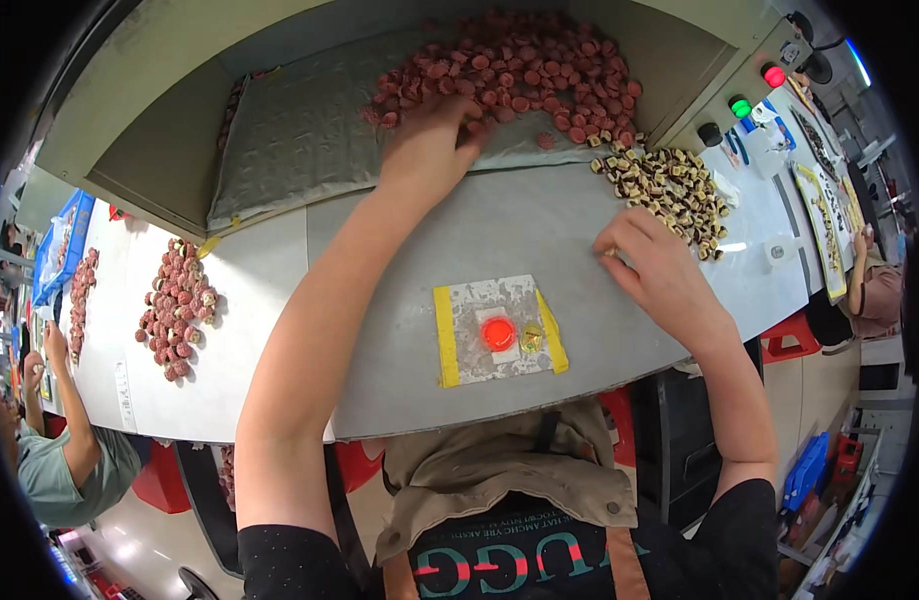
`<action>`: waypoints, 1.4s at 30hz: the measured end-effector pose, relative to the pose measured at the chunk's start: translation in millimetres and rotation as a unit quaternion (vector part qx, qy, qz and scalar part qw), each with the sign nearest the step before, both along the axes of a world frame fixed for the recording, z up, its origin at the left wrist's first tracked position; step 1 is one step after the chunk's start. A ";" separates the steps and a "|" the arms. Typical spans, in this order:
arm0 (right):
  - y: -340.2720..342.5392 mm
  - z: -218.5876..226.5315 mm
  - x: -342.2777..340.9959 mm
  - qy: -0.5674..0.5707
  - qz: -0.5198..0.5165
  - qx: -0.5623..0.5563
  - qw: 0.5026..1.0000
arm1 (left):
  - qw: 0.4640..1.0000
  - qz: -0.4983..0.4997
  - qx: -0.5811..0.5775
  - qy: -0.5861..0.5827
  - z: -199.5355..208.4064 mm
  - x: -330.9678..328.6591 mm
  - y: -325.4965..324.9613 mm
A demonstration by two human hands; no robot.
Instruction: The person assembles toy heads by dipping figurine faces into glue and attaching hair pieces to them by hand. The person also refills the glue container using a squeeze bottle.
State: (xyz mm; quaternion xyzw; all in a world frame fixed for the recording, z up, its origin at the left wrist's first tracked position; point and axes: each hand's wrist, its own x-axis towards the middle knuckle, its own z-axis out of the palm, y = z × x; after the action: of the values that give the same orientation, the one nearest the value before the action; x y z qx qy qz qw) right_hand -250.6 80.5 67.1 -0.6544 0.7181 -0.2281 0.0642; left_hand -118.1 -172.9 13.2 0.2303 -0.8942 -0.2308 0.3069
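Note:
My left hand reaches to the near edge of a heap of small round dark-pink pieces on a grey padded mat. Its fingers curl in toward the thumb; what lies between them is hidden. Held over the table beside a pile of small cream-and-brown pieces, my right hand pinches a small pale piece at its fingertips. On the table in front of me, a board with yellow tape along its sides bears a glowing red round spot and a small yellowish clear piece.
The grey padded mat lies inside a box-like housing. Red and green buttons are on its right side. Pink-and-cream assembled pieces are piled at left, near a blue tray. Other people sit at both sides.

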 end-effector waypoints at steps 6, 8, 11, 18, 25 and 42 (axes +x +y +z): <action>5.4 -19.9 8.0 0.005 0.071 0.012 0.997 | 0.997 0.001 0.067 0.027 7.1 28.3 9.9; 4.0 -33.1 10.0 -0.007 0.086 -0.063 0.994 | 0.994 0.027 0.087 0.058 14.4 50.5 25.9; 8.4 -33.1 10.4 -0.013 0.062 -0.068 0.996 | 0.942 0.029 0.320 0.096 24.8 95.4 62.7; 13.9 -21.9 15.9 -0.036 0.038 -0.016 0.999 | 0.684 -0.039 0.678 0.266 16.5 148.0 148.0; 4.7 -8.8 39.1 -0.008 0.032 0.039 0.999 | 0.571 -0.045 0.745 0.342 13.6 146.7 165.6; -13.3 -19.7 97.4 -0.008 0.178 0.000 0.984 | 0.565 -0.122 0.719 0.386 -9.8 160.7 166.3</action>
State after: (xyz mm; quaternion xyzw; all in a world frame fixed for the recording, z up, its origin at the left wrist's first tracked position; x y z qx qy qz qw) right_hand -153.2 67.1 47.4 -0.7702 0.5893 -0.2183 0.1091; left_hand 42.6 -6.7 3.4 0.1524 -0.2493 -0.8996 0.3244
